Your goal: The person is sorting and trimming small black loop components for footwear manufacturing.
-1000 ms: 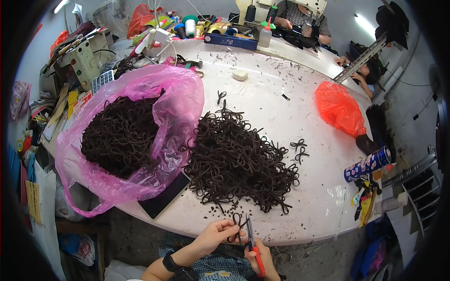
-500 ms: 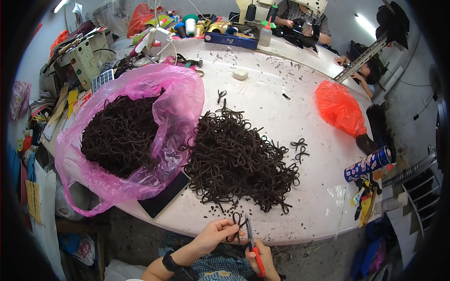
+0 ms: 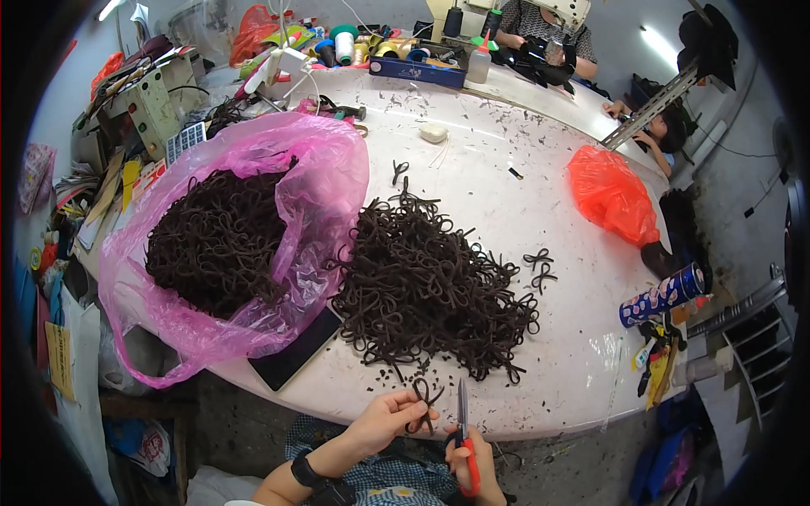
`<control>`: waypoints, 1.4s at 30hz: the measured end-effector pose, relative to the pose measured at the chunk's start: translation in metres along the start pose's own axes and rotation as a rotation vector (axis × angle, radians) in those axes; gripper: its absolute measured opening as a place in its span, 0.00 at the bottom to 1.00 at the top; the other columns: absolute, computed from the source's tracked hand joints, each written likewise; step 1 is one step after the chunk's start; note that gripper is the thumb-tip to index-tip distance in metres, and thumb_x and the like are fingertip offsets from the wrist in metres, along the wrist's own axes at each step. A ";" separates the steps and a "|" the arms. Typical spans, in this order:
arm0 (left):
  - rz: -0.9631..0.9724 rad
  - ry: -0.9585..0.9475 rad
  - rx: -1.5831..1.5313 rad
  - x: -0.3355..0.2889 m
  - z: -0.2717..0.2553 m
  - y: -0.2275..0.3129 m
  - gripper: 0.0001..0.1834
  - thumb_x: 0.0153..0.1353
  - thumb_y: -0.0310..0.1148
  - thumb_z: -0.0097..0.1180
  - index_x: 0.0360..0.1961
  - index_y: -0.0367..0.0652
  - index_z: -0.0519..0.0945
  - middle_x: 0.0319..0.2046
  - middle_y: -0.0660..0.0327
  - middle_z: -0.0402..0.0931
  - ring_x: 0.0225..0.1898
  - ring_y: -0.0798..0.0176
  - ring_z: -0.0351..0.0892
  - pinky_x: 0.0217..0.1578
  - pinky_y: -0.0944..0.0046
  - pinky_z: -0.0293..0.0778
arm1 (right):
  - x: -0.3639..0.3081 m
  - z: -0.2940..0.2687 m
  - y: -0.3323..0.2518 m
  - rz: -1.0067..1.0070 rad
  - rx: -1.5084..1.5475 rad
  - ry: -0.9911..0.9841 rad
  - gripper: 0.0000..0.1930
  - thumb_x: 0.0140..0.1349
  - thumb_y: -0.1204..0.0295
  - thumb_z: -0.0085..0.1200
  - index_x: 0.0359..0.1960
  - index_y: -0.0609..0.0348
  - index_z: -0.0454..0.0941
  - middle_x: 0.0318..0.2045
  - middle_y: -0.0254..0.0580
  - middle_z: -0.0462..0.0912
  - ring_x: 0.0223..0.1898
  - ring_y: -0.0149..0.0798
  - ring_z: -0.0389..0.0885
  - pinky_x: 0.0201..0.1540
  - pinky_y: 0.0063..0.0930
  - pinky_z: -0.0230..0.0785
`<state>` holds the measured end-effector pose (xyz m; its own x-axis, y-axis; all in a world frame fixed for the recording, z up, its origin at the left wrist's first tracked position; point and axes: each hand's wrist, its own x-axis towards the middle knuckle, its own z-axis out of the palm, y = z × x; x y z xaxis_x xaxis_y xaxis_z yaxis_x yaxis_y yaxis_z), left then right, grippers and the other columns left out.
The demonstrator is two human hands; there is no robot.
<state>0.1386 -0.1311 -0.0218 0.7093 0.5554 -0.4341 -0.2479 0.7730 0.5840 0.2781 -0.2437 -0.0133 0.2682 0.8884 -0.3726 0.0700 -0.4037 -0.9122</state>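
Between the thumb and fingers of my left hand [image 3: 388,419] is a dark brown cord bow [image 3: 424,395], its loops and tails sticking out over the table's front edge. My right hand [image 3: 469,462] grips red-handled scissors [image 3: 462,405], blades pointing away from me and looking closed, a little right of the bow and apart from it. Just beyond my hands lies a heap of similar dark bows [image 3: 430,287], with small dark clippings [image 3: 413,371] along its near side. On the left, a pink plastic bag [image 3: 325,169] lies open around another pile of bows [image 3: 215,240].
A dark phone-like slab [image 3: 295,352] lies partly under the pink bag. To the right are a red plastic bag [image 3: 609,194] and a blue patterned can [image 3: 662,295]. Thread spools [image 3: 343,46] and a blue box [image 3: 418,72] stand at the back, where another person [image 3: 540,38] works.
The scissors have moved slightly right and away from the bow, their blades now more upright. My left hand has shifted slightly left with the bow.
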 end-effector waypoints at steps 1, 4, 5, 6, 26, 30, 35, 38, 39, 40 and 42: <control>0.015 0.011 -0.011 -0.001 -0.001 0.001 0.08 0.57 0.31 0.46 0.32 0.36 0.71 0.31 0.60 0.74 0.25 0.76 0.66 0.29 0.76 0.66 | 0.001 -0.001 0.000 0.003 0.043 -0.018 0.34 0.50 0.41 0.40 0.38 0.66 0.65 0.16 0.33 0.70 0.17 0.24 0.69 0.20 0.16 0.61; 0.111 0.060 0.011 0.002 -0.005 0.004 0.07 0.56 0.28 0.47 0.34 0.36 0.70 0.30 0.58 0.74 0.27 0.71 0.71 0.29 0.74 0.68 | 0.002 -0.004 0.006 0.002 -0.130 -0.100 0.33 0.51 0.41 0.39 0.39 0.65 0.65 0.17 0.34 0.71 0.19 0.25 0.69 0.22 0.18 0.61; 0.188 0.094 0.044 0.004 -0.006 0.005 0.07 0.55 0.26 0.48 0.34 0.36 0.69 0.30 0.56 0.74 0.28 0.68 0.74 0.29 0.72 0.70 | 0.001 -0.004 0.005 0.002 -0.130 -0.099 0.33 0.51 0.41 0.39 0.39 0.65 0.65 0.17 0.34 0.71 0.19 0.25 0.69 0.22 0.18 0.61; 0.187 0.093 0.043 0.005 -0.005 0.008 0.07 0.55 0.26 0.48 0.34 0.36 0.69 0.30 0.56 0.74 0.28 0.68 0.74 0.29 0.72 0.70 | 0.000 -0.003 0.003 0.012 -0.182 -0.126 0.32 0.52 0.42 0.38 0.40 0.64 0.65 0.17 0.34 0.70 0.19 0.26 0.69 0.23 0.19 0.61; 0.455 0.292 0.337 0.004 0.002 0.015 0.07 0.51 0.23 0.52 0.32 0.34 0.70 0.24 0.61 0.73 0.26 0.73 0.73 0.26 0.76 0.69 | 0.002 0.002 -0.005 -0.018 -0.222 -0.186 0.31 0.53 0.43 0.38 0.38 0.63 0.67 0.14 0.30 0.67 0.16 0.24 0.65 0.21 0.17 0.59; 0.450 0.276 0.317 0.005 0.004 0.014 0.06 0.51 0.22 0.51 0.31 0.34 0.69 0.24 0.60 0.73 0.26 0.72 0.73 0.26 0.76 0.69 | 0.002 0.001 -0.004 -0.015 -0.213 -0.166 0.32 0.52 0.42 0.38 0.38 0.64 0.68 0.14 0.30 0.67 0.16 0.24 0.65 0.21 0.17 0.59; 0.461 0.293 0.284 0.003 0.005 0.016 0.06 0.52 0.22 0.51 0.31 0.34 0.68 0.24 0.60 0.73 0.26 0.71 0.74 0.27 0.75 0.70 | 0.001 0.002 -0.006 -0.001 -0.209 -0.176 0.32 0.52 0.41 0.37 0.38 0.64 0.68 0.14 0.30 0.67 0.16 0.24 0.65 0.21 0.17 0.58; 0.457 0.288 0.276 0.004 0.006 0.016 0.06 0.52 0.21 0.50 0.31 0.34 0.68 0.24 0.60 0.73 0.27 0.70 0.75 0.27 0.75 0.70 | 0.002 0.002 -0.005 -0.008 -0.209 -0.176 0.32 0.52 0.41 0.37 0.38 0.64 0.68 0.15 0.30 0.67 0.16 0.24 0.65 0.21 0.17 0.58; 0.450 0.277 0.272 0.005 0.006 0.016 0.06 0.52 0.21 0.50 0.31 0.34 0.68 0.24 0.60 0.73 0.27 0.70 0.75 0.27 0.74 0.71 | 0.002 0.001 -0.006 -0.006 -0.212 -0.171 0.32 0.52 0.42 0.37 0.38 0.64 0.68 0.14 0.30 0.67 0.16 0.24 0.65 0.21 0.17 0.58; 0.450 0.278 0.272 0.004 0.007 0.016 0.06 0.52 0.21 0.50 0.31 0.34 0.68 0.24 0.60 0.73 0.27 0.70 0.75 0.27 0.74 0.71 | 0.002 0.001 -0.006 -0.005 -0.214 -0.170 0.32 0.52 0.42 0.37 0.38 0.63 0.68 0.14 0.29 0.67 0.16 0.23 0.65 0.21 0.17 0.58; 0.443 0.284 0.267 0.004 0.008 0.016 0.06 0.52 0.21 0.50 0.31 0.34 0.68 0.24 0.60 0.73 0.26 0.70 0.75 0.28 0.74 0.70 | 0.001 0.002 -0.004 -0.013 -0.208 -0.160 0.32 0.52 0.42 0.38 0.38 0.63 0.69 0.14 0.29 0.66 0.16 0.23 0.64 0.20 0.17 0.58</control>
<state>0.1425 -0.1192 -0.0087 0.3628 0.8965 -0.2543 -0.2796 0.3650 0.8880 0.2764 -0.2404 -0.0104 0.1117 0.9106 -0.3980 0.2730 -0.4132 -0.8687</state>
